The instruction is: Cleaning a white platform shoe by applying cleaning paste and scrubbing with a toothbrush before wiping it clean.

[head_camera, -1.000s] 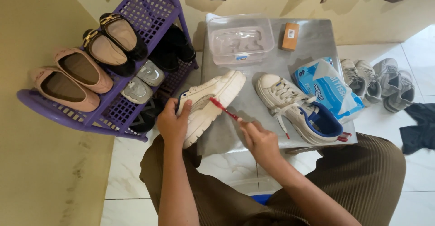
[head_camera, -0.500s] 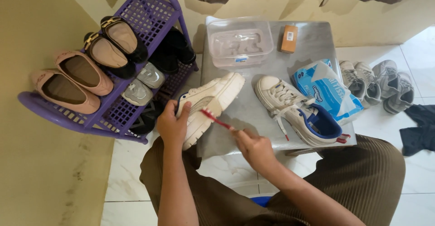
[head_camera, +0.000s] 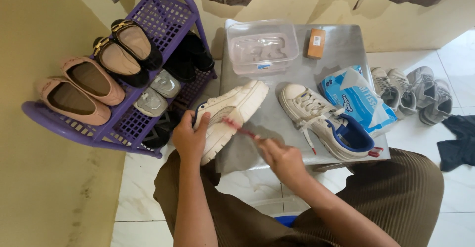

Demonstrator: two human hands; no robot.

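My left hand (head_camera: 189, 138) grips the heel end of a white sneaker (head_camera: 232, 113) tilted on its side at the near left edge of a small grey table (head_camera: 341, 44). In my right hand (head_camera: 281, 159) is a red-handled brush (head_camera: 237, 127), its bristle end pressed against the sneaker's side. A second white sneaker (head_camera: 324, 121) with a blue lining and loose laces lies flat on the table to the right.
A clear plastic box (head_camera: 262, 46), a small brown block (head_camera: 315, 43) and a blue wipes pack (head_camera: 356, 98) sit on the table. A purple shoe rack (head_camera: 163, 14) with several shoes stands left. Grey sneakers (head_camera: 410, 91) and dark cloth (head_camera: 457, 140) lie on the floor, right.
The brush has shifted along the sneaker's side, from nearer the middle to further toward the heel, and back. My left hand keeps its hold on the shoe.
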